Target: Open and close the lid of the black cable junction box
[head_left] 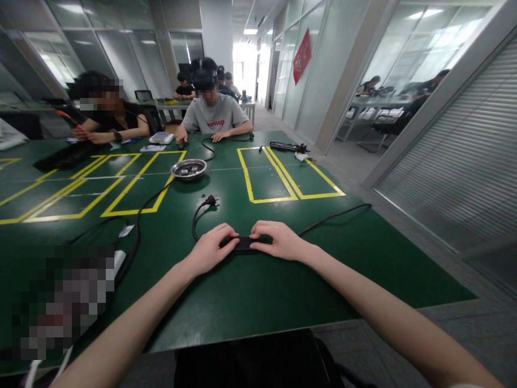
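Note:
A black power adapter [246, 244] lies flat near the front of the green table, between my two hands. Its left end is gripped by my left hand [215, 243], thumb and fingers closed around it. My right hand [279, 240] pinches the other end in the same way. From behind my left hand a short black cord curves up to a power plug [210, 200], whose prongs point right. A thin black cable [335, 217] runs out past my right hand toward the table's right edge. My fingers partly cover both ends of the adapter.
Beyond the plug stands a metal bowl [189, 169] with small metal parts. Yellow tape [272, 200] marks rectangles on the table [307, 291]. A folded black tripod [288, 146] lies far right. At left, a black cable [137, 229] passes a blurred object. Two people sit across the table.

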Tool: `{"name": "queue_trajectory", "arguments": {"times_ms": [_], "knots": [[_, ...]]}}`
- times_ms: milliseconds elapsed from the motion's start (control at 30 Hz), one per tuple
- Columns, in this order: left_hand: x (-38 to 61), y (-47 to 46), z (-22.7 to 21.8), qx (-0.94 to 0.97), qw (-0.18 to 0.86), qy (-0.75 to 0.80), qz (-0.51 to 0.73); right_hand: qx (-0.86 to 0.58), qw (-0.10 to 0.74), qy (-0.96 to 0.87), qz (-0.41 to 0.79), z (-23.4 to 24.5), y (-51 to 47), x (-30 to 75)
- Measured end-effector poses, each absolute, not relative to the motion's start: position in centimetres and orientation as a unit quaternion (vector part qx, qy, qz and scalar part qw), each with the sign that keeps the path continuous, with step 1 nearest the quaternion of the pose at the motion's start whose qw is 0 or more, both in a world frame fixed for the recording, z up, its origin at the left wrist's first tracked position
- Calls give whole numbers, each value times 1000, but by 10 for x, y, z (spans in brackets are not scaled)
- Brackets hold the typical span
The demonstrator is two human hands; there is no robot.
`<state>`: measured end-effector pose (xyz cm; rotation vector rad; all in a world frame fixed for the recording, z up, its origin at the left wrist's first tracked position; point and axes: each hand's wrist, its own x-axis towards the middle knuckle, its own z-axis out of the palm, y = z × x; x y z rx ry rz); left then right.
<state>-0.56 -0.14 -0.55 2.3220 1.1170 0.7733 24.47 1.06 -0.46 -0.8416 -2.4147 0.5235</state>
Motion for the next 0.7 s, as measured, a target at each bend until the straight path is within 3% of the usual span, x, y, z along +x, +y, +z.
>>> {"name": "queue_trajectory", "arguments": {"times_ms": [200, 333, 500, 700], "knots": [[-9, 0, -5, 877, 152, 393, 231, -368, 226, -888, 157, -2, 7, 242], [-12, 4, -6, 889, 103, 402, 192, -348, 232, -884, 207, -2, 7, 243], [-12, 6, -4, 895, 115, 396, 169, -332, 255, -866, 274, -3, 8, 245], [-8, 1, -1, 901, 144, 377, 156, -317, 216, -902, 199, -3, 4, 244]]}}
